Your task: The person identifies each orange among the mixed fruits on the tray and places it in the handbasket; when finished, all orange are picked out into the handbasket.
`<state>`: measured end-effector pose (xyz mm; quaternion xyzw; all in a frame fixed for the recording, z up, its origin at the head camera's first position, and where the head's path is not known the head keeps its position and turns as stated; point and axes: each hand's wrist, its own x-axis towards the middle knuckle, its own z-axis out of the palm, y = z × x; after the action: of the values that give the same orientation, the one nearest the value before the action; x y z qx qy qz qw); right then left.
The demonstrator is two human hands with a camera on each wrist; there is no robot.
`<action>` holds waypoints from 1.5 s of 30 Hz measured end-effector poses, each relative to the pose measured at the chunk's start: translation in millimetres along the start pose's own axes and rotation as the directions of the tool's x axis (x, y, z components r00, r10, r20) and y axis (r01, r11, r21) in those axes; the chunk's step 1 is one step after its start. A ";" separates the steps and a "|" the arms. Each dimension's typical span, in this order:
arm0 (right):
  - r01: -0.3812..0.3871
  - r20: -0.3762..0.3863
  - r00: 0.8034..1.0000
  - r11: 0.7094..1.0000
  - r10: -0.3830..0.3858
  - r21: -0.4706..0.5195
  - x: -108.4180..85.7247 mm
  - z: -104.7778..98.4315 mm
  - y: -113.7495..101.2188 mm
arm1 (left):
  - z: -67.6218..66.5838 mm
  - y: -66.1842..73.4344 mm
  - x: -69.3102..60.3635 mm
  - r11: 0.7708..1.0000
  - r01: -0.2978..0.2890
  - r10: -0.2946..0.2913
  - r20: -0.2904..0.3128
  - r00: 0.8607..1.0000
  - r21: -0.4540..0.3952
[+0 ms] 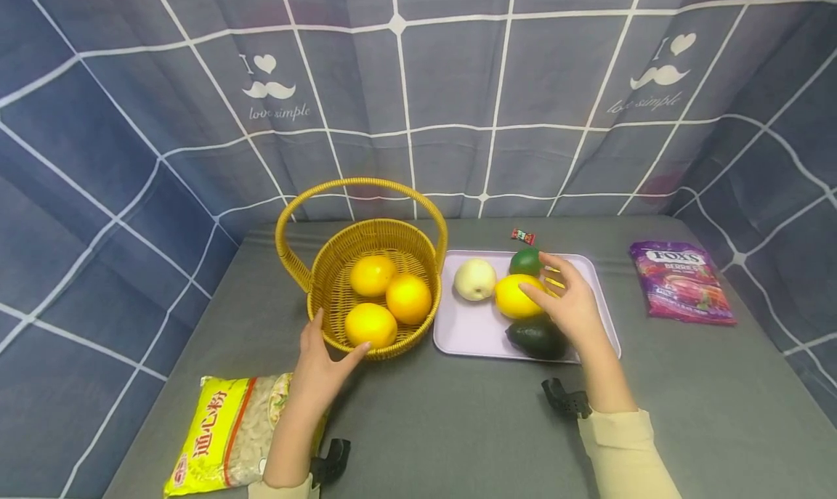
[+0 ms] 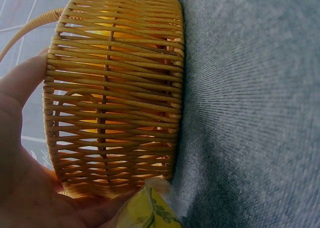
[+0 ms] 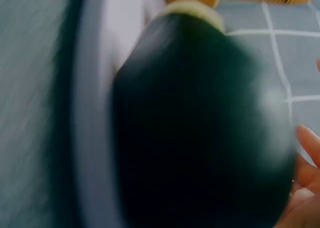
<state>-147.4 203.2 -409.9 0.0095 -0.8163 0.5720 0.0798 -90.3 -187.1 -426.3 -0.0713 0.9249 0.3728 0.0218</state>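
Note:
A woven basket (image 1: 375, 228) with a tall handle holds three orange-yellow fruits that look like oranges (image 1: 408, 299). My left hand (image 1: 323, 361) grips its near-left rim, thumb and fingers spread along the edge; the left wrist view shows the wicker wall (image 2: 115, 98) close up. Over the lilac tray (image 1: 461, 339), my right hand (image 1: 572, 303) is spread above a lemon (image 1: 516, 295), its thumb over the fruit; contact is unclear. Around the lemon lie a pale round fruit (image 1: 475, 280), a green fruit (image 1: 525, 262) and a dark avocado (image 1: 538, 338). More yellow shows partly behind my right fingers.
A yellow bag of pasta (image 1: 222, 433) lies under my left forearm. To the tray's right is a purple candy bag (image 1: 683, 282). One small wrapped candy (image 1: 523, 236) sits behind the tray. Checked cloth (image 1: 451, 85) hangs around the grey table (image 1: 458, 426).

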 end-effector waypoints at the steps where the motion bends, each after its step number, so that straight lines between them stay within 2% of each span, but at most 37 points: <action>1: -0.021 0.016 1.000 1.000 0.021 -0.009 0.6 -1.3 4.1 | 0.0 -0.5 -0.1 1.000 0.001 -0.001 0.000 1.000 0.001; 5: -0.114 0.077 0.990 0.991 0.120 -0.070 2.2 -2.9 15.2 | 0.5 -2.1 -0.4 1.000 0.001 -0.001 0.000 1.000 0.002; 9: -0.147 0.107 0.981 0.980 0.161 -0.133 3.2 -0.8 19.8 | 0.4 -2.4 -0.9 1.000 0.002 -0.002 0.003 1.000 0.004; 14: -0.120 0.111 0.983 0.972 0.144 -0.200 4.4 5.7 20.3 | -1.1 -1.6 -1.7 1.000 0.005 -0.005 0.002 1.000 0.005; 23: -0.081 0.140 0.981 0.941 0.134 -0.328 8.3 17.1 19.9 | -0.7 -2.5 -1.7 1.000 0.006 -0.006 0.005 1.000 0.001; 34: -0.066 0.136 0.983 0.922 0.127 -0.382 9.6 19.4 19.0 | -0.8 -2.0 -1.6 1.000 0.000 0.000 -0.002 1.000 -0.006; 45: -0.106 0.082 0.985 0.904 0.153 -0.414 8.7 19.7 18.1 | -0.4 -0.5 -0.7 1.000 -0.005 0.005 -0.001 1.000 -0.002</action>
<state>-160.3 191.7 -432.1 -0.0293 -0.9196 0.3916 -0.0041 -89.5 -187.7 -426.2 -0.0690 0.9248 0.3737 0.0205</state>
